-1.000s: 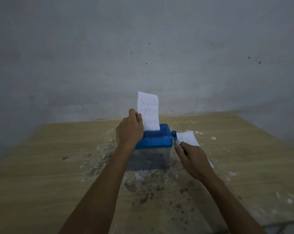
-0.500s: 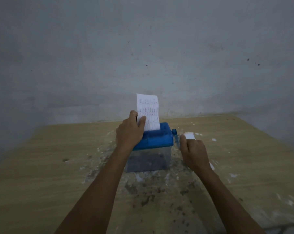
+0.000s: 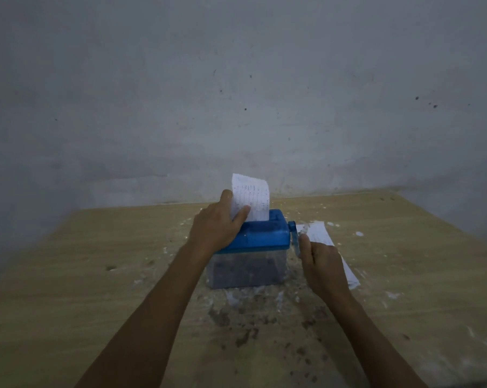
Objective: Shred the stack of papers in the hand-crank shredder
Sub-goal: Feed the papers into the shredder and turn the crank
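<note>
Both hands work at frame centre: the left hand (image 3: 218,225) pinches the sheet (image 3: 252,200) standing in the blue shredder (image 3: 260,239), while the right hand (image 3: 320,264) grips the crank (image 3: 294,239), now swung low. With the sheet slightly shorter, shredding advances; spare papers (image 3: 320,236) wait on the tabletop (image 3: 96,261).

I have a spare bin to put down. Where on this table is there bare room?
Bare wood lies left of the blue hand-crank shredder, beyond the left hand. Crowded: white loose sheets by the right hand, and paper scraps in front.
</note>
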Demonstrator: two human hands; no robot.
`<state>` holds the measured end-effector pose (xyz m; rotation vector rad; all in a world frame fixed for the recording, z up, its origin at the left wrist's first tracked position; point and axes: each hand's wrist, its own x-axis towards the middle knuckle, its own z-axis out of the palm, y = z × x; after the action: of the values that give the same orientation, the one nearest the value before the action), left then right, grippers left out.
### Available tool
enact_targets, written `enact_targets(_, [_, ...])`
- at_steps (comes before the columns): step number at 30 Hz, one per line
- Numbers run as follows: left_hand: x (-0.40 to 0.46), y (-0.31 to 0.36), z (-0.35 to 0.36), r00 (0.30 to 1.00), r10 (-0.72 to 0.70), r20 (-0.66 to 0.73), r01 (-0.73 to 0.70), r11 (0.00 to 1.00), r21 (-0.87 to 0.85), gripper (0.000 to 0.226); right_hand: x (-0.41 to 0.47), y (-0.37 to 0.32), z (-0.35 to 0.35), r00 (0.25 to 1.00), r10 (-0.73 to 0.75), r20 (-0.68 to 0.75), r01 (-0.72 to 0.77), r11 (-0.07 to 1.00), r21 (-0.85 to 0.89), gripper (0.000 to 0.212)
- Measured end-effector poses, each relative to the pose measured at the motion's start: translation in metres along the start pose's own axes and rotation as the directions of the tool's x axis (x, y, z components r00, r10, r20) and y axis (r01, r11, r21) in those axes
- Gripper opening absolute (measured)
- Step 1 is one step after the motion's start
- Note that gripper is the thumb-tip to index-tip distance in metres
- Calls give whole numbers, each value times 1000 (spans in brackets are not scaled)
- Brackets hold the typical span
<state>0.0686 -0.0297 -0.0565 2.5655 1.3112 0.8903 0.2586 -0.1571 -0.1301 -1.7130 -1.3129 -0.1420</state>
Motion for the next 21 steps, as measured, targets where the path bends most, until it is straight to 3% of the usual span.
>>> enact_targets(8, [-1, 5, 0, 999, -34, -20, 34, 999, -12, 56, 27, -18, -25, 996, -91, -15, 90, 993, -82, 58])
enact_targets(21, [1, -1, 2, 999, 45, -21, -48, 991, -126, 51, 91, -31, -27, 1000, -5, -28, 6, 999, 38, 62])
